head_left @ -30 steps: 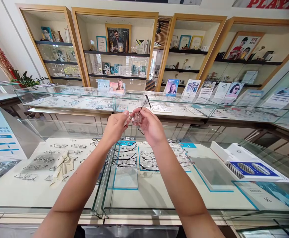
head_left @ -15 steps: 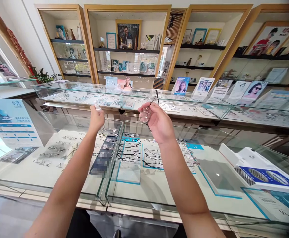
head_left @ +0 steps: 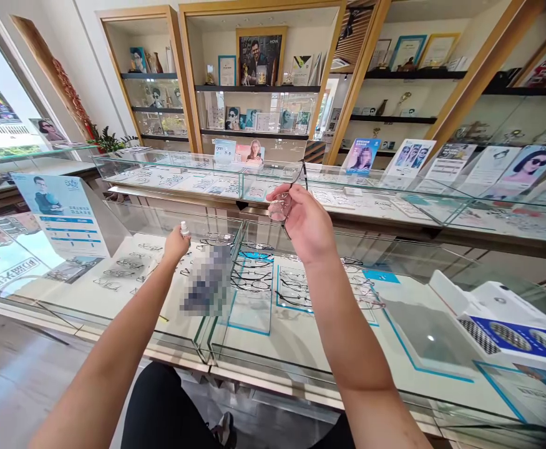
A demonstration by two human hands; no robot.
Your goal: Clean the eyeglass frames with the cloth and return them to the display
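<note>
My left hand is closed around a small white spray bottle, its top showing above the fingers. It is over the left part of the glass display counter. Held up over the counter's middle, my right hand pinches a pair of eyeglasses by the frame. One round lens faces left, and a dark temple arm sticks up above the fingers; the palm hides the rest. Beneath the glass, rows of eyeglass frames lie on clear stands with blue edges.
A blue and white sign stands on the counter at left. An open white and blue box sits at right. Behind runs a second glass counter bearing several upright cards. Wooden shelf cabinets line the back wall.
My left hand has moved down, away from the far counter, still gripping the bottle. My right hand keeps the eyeglasses raised almost in place. The view has shifted somewhat left.
</note>
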